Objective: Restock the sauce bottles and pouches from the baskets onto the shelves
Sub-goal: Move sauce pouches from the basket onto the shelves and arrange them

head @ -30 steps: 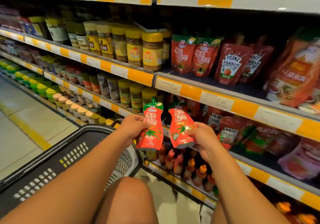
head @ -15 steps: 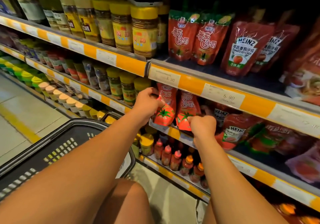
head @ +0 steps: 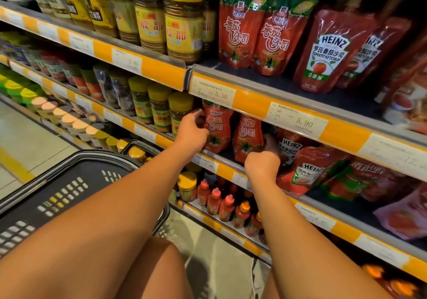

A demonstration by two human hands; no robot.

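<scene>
Pouch [head: 218, 127] tops behind price strip [head: 298, 123], right hand [head: 262, 165] fingers hidden

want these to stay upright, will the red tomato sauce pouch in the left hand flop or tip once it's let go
Probably floppy: the glossy red tomato sauce pouch is soft film that narrows toward its top. It may tip, since the left hand is steadying it upright at the shelf edge, though the matching red pouch held by the right hand stands close beside it. The shiny film looks slippery.
</scene>
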